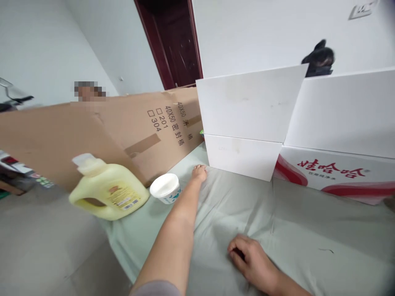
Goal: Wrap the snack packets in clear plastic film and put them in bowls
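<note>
My left hand (200,172) is stretched far forward over the green cloth, near the lower left corner of the white box (242,156). Its fingers look curled downward, and whatever they hold, if anything, is hidden. To the left of my forearm stands a white tub (165,189) with a blue-green print. Beyond that is a pale yellow jug (108,191) with a white cap and a handle. My right hand (251,259) rests low on the cloth, its fingers loosely curled around a hollow with nothing visible inside.
A brown cardboard panel (145,139) runs along the left and back edge. White cardboard panels (342,111) and a red-and-white carton side (333,174) line the back right. A dark thread (326,250) lies on the wrinkled cloth (296,230). Behind the cardboard, a person is partly visible.
</note>
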### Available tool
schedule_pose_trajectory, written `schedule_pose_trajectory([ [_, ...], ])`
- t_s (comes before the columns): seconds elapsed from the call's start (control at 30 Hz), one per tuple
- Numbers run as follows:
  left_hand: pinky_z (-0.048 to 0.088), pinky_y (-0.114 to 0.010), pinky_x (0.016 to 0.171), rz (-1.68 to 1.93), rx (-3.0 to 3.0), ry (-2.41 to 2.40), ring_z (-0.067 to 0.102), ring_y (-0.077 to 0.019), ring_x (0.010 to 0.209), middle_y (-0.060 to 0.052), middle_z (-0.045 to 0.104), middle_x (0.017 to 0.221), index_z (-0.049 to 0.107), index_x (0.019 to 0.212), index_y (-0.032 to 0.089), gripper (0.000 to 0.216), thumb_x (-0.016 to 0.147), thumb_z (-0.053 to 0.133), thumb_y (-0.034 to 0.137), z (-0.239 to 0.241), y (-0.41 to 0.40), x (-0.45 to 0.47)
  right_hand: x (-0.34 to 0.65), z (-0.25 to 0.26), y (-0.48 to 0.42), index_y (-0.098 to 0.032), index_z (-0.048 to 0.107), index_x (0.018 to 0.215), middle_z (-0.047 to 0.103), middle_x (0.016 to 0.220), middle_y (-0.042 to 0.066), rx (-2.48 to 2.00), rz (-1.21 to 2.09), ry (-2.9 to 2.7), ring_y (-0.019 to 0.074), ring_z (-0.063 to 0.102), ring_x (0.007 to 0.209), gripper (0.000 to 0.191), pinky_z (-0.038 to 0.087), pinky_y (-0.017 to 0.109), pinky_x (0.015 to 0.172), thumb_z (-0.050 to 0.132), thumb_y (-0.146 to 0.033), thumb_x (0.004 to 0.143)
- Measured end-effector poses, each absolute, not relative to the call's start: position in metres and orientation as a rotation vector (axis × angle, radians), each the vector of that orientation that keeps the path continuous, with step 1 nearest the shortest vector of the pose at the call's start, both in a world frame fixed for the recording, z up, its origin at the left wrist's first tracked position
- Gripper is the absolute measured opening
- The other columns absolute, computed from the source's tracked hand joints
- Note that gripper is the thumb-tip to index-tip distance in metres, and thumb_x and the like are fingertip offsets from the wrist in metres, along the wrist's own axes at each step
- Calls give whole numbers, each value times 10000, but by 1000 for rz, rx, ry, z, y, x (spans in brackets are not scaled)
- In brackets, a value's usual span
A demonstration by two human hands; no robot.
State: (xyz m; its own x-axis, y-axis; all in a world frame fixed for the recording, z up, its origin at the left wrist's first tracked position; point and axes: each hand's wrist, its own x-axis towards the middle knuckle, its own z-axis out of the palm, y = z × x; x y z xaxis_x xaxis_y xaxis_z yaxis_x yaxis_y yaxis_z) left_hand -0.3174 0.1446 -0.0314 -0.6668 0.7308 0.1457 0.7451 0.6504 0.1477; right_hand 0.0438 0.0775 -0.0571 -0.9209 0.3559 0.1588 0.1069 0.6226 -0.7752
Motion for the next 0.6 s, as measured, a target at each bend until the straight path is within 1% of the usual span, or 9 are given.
schedule_pose_trajectory([
  [0.2, 533, -431, 899, -307, -1314, -2740, 606, -217, 1063, -100, 579, 1263, 574, 1224, 186, 318, 948, 566, 343, -43, 106, -264, 40, -65, 82, -198, 635, 854, 653, 813, 10, -333, 1156, -2518, 132, 585, 725, 195, 426, 233, 674, 520, -65, 770],
  [0.33, 535, -431, 893, -339, -1376, -2773, 609, -218, 1057, -99, 584, 1253, 573, 1224, 179, 325, 945, 571, 346, -40, 98, -255, 45, -62, 81, -196, 631, 855, 648, 809, 12, -350, 1126, -2515, 132, 582, 719, 182, 425, 236, 671, 522, -69, 781],
  [0.47, 540, -422, 881, -393, -1285, -2842, 614, -217, 1048, -95, 590, 1237, 574, 1220, 178, 324, 941, 580, 343, -20, 114, -286, 51, -58, 73, -200, 626, 858, 655, 845, 24, -377, 1080, -2546, 144, 599, 767, 163, 437, 248, 706, 520, -89, 804],
  [0.6, 538, -431, 885, -462, -1174, -2850, 611, -223, 1058, -97, 585, 1245, 566, 1233, 175, 339, 939, 583, 344, 13, 162, -346, 53, -64, 67, -216, 627, 861, 661, 849, 22, -391, 1102, -2567, 150, 618, 790, 161, 454, 253, 711, 515, -106, 824],
])
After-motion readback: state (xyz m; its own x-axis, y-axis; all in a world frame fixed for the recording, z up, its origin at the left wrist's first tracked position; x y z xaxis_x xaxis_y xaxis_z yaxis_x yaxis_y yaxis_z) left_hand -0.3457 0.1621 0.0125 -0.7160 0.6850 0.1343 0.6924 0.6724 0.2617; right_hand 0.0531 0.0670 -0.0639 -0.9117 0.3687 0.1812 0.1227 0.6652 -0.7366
